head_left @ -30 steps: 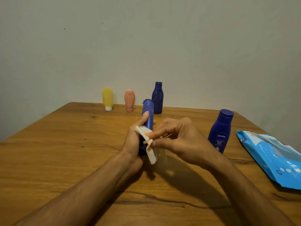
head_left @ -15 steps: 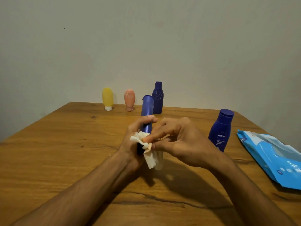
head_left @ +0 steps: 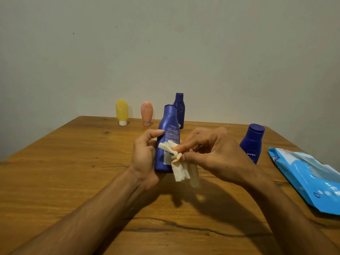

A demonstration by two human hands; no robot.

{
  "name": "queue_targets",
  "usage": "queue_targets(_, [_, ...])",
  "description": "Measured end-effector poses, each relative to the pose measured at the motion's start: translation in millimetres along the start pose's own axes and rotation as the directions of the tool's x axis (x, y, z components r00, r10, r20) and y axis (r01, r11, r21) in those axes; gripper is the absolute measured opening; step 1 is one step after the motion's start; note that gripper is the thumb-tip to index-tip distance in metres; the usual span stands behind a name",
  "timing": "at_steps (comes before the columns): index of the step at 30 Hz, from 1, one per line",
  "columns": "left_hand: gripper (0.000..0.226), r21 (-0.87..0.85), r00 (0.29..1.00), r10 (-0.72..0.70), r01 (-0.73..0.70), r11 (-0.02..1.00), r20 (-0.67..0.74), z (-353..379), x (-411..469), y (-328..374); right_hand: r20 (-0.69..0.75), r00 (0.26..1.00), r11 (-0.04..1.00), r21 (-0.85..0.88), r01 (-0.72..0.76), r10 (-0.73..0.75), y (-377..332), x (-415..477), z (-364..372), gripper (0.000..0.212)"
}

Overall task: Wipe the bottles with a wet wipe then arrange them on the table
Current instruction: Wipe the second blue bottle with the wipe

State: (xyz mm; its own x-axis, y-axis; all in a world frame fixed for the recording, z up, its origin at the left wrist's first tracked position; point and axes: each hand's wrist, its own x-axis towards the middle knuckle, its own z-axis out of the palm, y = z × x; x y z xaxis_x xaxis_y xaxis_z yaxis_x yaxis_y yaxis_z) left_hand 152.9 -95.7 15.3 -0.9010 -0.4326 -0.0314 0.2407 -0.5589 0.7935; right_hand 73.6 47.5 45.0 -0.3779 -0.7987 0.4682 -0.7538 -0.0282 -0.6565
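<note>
Blue lotion bottle [head_left: 170, 116] upright over the middle of the table [head_left: 73, 172]: my left hand [head_left: 144, 155] wraps its body, my right hand [head_left: 215, 153] pinches the wet wipe [head_left: 179, 166] against its back label [head_left: 172, 134]. I'd stroke firmly neck to base, turning it between passes. Only "NIVEA" on the right-hand bottle [head_left: 252, 142] reads; the held label's print is too fine.

The wooden table [head_left: 64, 181] bears a yellow bottle [head_left: 121, 111], peach bottle [head_left: 146, 113], blue bottle [head_left: 180, 102], Nivea bottle [head_left: 253, 142] and wipes pack [head_left: 309, 177].
</note>
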Motion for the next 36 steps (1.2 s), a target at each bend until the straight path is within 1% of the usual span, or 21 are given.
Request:
queue_targets(2, [0.046, -0.007, 0.996, -0.039, 0.040, 0.999, 0.078, -1, 2, 1, -0.024, 1.000, 0.999, 0.031, -0.016, 0.017, 1, 0, -4, 0.017])
queue_targets(3, [0.044, -0.005, 0.993, -0.041, 0.042, 0.999, 0.111, -3, 4, 0, -0.065, 0.997, 0.997, 0.068, -0.024, 0.028, 1, 0, -6, 0.017])
queue_targets(5, [0.048, 0.003, 0.992, -0.047, 0.046, 0.999, 0.120, -5, 2, 1, -0.210, 0.975, 0.987, 0.153, -0.042, 0.074, 4, 2, -9, 0.015])
queue_targets(6, [0.050, 0.011, 0.991, -0.052, 0.051, 0.999, 0.123, -5, 2, 0, -0.291, 0.951, 0.982, 0.183, -0.053, 0.106, 6, 2, -8, 0.015])
queue_targets(7, [0.051, 0.014, 0.986, -0.055, 0.053, 0.998, 0.155, -6, 4, -1, -0.359, 0.923, 0.978, 0.199, -0.066, 0.135, 7, 3, -6, 0.015])
queue_targets(9, [0.052, 0.032, 0.979, -0.059, 0.054, 0.998, 0.196, -4, 3, 0, -0.428, 0.887, 0.976, 0.199, -0.092, 0.171, 8, 4, -1, 0.015])
queue_targets(11, [0.051, 0.027, 0.974, -0.057, 0.052, 0.998, 0.221, -5, 4, -2, -0.423, 0.891, 0.981, 0.165, -0.100, 0.162, 6, 3, 2, 0.014])
queue_targets(12, [0.049, 0.025, 0.976, -0.052, 0.047, 0.999, 0.213, -5, 4, -3, -0.388, 0.911, 0.985, 0.147, -0.092, 0.143, 3, 2, 2, 0.013])
queue_targets(14, [0.048, 0.007, 0.978, -0.040, 0.039, 0.999, 0.207, -4, 3, -2, -0.256, 0.964, 0.995, 0.084, -0.058, 0.078, -3, 1, 5, 0.014])
queue_targets(16, [0.049, -0.041, 0.976, -0.041, 0.051, 0.998, 0.213, -5, 4, -3, -0.129, 0.991, 0.997, -0.075, 0.026, -0.036, -8, -1, 12, 0.016])
queue_targets(18, [0.049, -0.077, 0.972, -0.040, 0.060, 0.995, 0.232, -5, 4, -3, -0.076, 0.989, 0.971, -0.211, 0.111, -0.130, -11, -1, 21, 0.016])
queue_targets(20, [0.046, -0.083, 0.969, -0.024, 0.045, 0.996, 0.247, -3, 3, -1, -0.106, 0.978, 0.951, -0.276, 0.142, -0.177, -11, 1, 25, 0.017])
queue_targets(22, [0.048, -0.047, 0.969, -0.014, 0.026, 0.999, 0.245, -4, 3, 0, -0.203, 0.963, 0.945, -0.308, 0.109, -0.177, -8, 2, 25, 0.019])
queue_targets(24, [0.053, -0.030, 0.961, -0.021, 0.031, 0.999, 0.276, -4, 3, 1, -0.284, 0.942, 0.941, -0.331, 0.078, -0.177, -4, 3, 23, 0.020])
queue_targets(27, [0.057, -0.024, 0.956, -0.022, 0.030, 0.999, 0.293, -5, 3, 1, -0.274, 0.946, 0.943, -0.324, 0.078, -0.172, -1, 3, 21, 0.020])
queue_targets(29, [0.056, 0.002, 0.957, -0.023, 0.023, 1.000, 0.288, -5, 3, 1, -0.311, 0.936, 0.946, -0.317, 0.064, -0.167, -1, 4, 21, 0.019])
queue_targets(33, [0.055, 0.066, 0.959, -0.060, 0.043, 0.997, 0.279, -2, -1, 2, -0.466, 0.880, 0.958, -0.284, -0.051, -0.091, 0, 4, 20, 0.018])
queue_targets(36, [0.057, 0.079, 0.957, -0.075, 0.055, 0.995, 0.280, -1, -2, 0, -0.503, 0.864, 0.974, -0.180, -0.140, 0.031, -1, 2, 19, 0.016])
